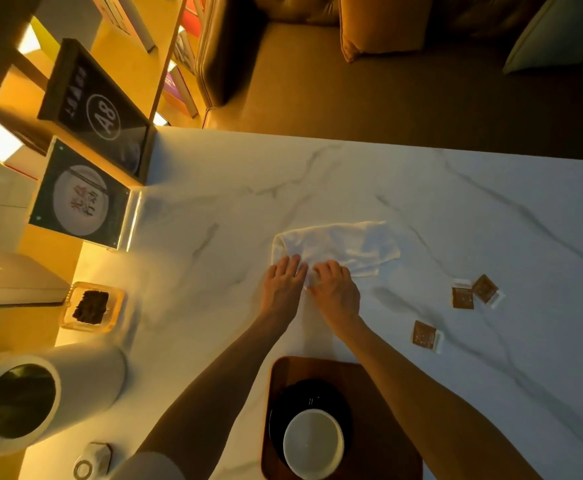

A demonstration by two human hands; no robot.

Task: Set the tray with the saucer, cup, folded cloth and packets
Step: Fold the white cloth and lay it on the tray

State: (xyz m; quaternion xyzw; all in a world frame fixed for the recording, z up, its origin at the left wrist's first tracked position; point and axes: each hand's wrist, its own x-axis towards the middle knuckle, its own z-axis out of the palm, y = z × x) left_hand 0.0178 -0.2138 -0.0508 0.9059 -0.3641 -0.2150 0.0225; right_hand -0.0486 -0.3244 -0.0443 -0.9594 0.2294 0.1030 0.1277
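A white cloth [342, 244] lies partly folded on the marble table. My left hand [283, 282] rests flat on its near left edge. My right hand [335, 289] pinches the cloth's near edge beside it. A wooden tray [383, 386] sits at the near edge of the table, holding a black saucer [283, 407] with a white cup [312, 443] on it. Three brown packets lie on the table to the right: two close together [463, 298] [485, 288] and one nearer [424, 335].
At the left stand a white cylinder container [40, 396], a small glass dish with dark contents [90, 306], sign stands [82, 202] and a small ring-shaped object [89, 462]. A brown sofa with cushions [387, 64] is beyond the table's far edge.
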